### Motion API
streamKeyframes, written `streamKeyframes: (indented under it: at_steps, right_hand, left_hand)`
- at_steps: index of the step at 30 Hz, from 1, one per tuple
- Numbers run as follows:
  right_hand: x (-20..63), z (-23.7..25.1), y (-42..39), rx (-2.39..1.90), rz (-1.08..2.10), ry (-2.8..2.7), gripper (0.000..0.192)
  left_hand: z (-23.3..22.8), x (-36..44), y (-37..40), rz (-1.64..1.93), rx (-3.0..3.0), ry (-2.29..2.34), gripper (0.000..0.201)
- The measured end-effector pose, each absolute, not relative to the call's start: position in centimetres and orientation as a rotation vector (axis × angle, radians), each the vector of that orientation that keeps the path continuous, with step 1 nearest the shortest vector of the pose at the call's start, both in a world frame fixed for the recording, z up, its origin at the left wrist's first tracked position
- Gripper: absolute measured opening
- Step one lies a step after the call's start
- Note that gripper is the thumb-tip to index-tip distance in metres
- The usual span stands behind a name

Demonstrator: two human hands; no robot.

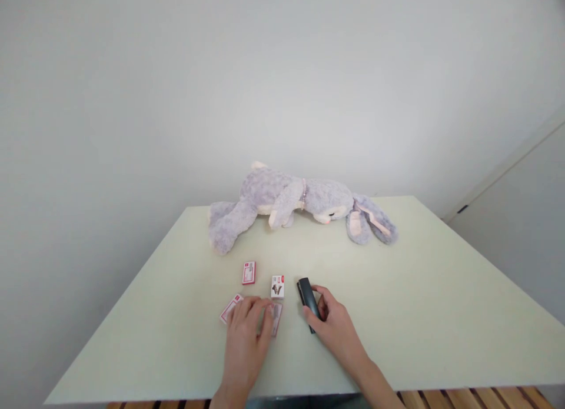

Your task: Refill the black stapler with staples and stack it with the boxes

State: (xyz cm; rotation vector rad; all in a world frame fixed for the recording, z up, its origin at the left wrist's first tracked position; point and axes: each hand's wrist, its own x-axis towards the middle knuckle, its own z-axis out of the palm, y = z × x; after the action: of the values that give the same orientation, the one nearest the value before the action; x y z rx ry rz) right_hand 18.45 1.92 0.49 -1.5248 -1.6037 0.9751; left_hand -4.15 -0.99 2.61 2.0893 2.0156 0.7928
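Head view. Taking the plush rabbit [300, 206] at the far side of the pale green table [441, 315] as the landmark, everything in hand lies on the near side of it, toward the person. A red-backed card [249, 272] sits face down nearest the rabbit's hind leg, and a face-up card [278, 286] with a dark figure on it lies just right of that, a little nearer the person. Nearer again, the left hand [245, 338] rests flat, fingers spread and palm down, on top of cards: one red-backed card [229, 308] pokes out at its left side and another card [277, 318] shows beside its fingertips on the right. It pins them rather than gripping; nothing is enclosed in it.

The right hand [335, 326] lies just to the right of the cards, loosely curled around a dark slim box [308, 303], thumb on one long side and fingers on the other. The box rests on the table, not lifted.

As a judgement, the step in hand is laying out or gathering cards. The next move calls for the left fingertips to slide one thin card free of the flat surface while the right hand keeps the box steady.
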Motion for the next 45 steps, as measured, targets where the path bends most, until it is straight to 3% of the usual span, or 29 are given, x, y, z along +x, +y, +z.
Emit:
streamKeyframes:
  at_steps: [7,13,19,23,27,33,36,38,41,45]
  right_hand:
    - [19.5,0.9,0.8,-1.592,0.782,-1.641,0.038]
    - [19.8,2.3,1.5,-1.512,0.573,-1.83,0.042]
    - [15.7,3.5,1.8,-1.423,0.586,-1.965,0.038]
    - [13.1,3.7,1.7,-1.435,0.588,-1.881,0.02]
    - [13.8,3.7,2.2,-1.348,0.799,-1.434,0.011]
    - [20.5,2.0,3.3,-1.246,1.049,-0.769,0.044]
    - [24.1,0.6,2.6,-1.26,1.227,-0.574,0.051]
    - [25.9,-0.2,1.5,-1.316,1.227,-0.546,0.051]
    - [26.6,-1.0,-0.6,-1.448,1.248,-0.676,0.051]
    - [23.4,-1.3,-2.3,-1.462,1.637,-1.123,0.054]
  left_hand:
    - [0.6,-2.2,-1.3,0.824,2.094,1.981,0.054]
    - [-0.6,-1.4,-3.4,0.72,2.084,1.894,0.037]
    - [-0.1,-0.8,-3.3,0.625,2.293,1.634,0.062]
    - [-0.4,-1.7,-2.7,0.551,2.358,1.516,0.068]
    - [0.0,-2.0,-2.4,0.529,2.334,1.54,0.064]
    - [0.2,-2.2,-1.8,0.541,2.277,1.533,0.061]
    - [0.1,-3.1,-1.9,0.571,2.244,1.47,0.067]
    - [0.1,-4.0,-2.2,0.612,2.208,1.476,0.062]
    - [0.4,-5.0,-2.7,0.653,2.15,1.541,0.04]
    - [1.0,-3.8,-2.5,0.612,2.127,1.526,0.035]
